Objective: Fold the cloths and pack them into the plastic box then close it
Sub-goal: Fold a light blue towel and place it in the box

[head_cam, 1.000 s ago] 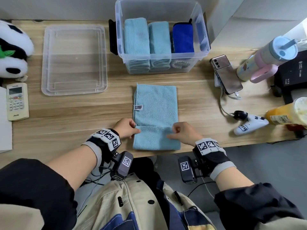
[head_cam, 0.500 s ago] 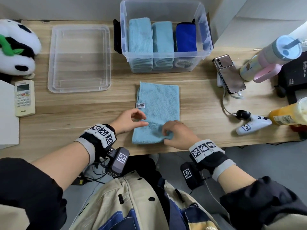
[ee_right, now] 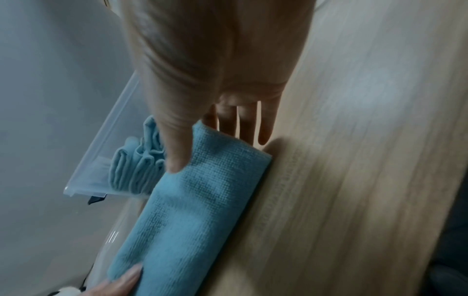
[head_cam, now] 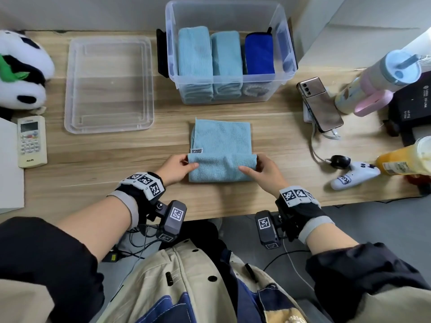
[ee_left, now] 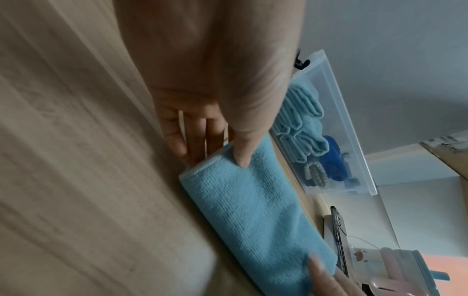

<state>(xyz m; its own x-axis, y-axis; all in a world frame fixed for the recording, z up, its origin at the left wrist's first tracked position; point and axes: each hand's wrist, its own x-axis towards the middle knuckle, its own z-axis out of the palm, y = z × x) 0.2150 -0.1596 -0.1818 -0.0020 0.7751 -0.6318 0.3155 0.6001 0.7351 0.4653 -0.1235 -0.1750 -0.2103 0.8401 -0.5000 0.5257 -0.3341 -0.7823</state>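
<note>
A light blue cloth (head_cam: pixel 221 145) lies on the wooden desk (head_cam: pixel 105 164) in front of me, its near part folded up over the rest. My left hand (head_cam: pixel 178 169) pinches the fold's left end, thumb on top and fingers underneath (ee_left: pixel 243 158). My right hand (head_cam: pixel 262 170) pinches the right end the same way (ee_right: pixel 177 160). Behind the cloth stands the clear plastic box (head_cam: pixel 285 66), open, with two folded light blue cloths (head_cam: pixel 194 50) and a dark blue one (head_cam: pixel 258 53) upright inside. Its clear lid (head_cam: pixel 108 85) lies flat to the left.
A plush panda (head_cam: pixel 21 71) and a remote control (head_cam: pixel 31 141) sit at the far left. To the right are a phone (head_cam: pixel 320 103) with a cable, a pastel tumbler (head_cam: pixel 377 80), a white game controller (head_cam: pixel 354 176) and an orange bottle (head_cam: pixel 405 157).
Both hands took hold of the cloth's near edge and lifted it away from me, folding the near part over the rest. The cloth now looks shorter.
</note>
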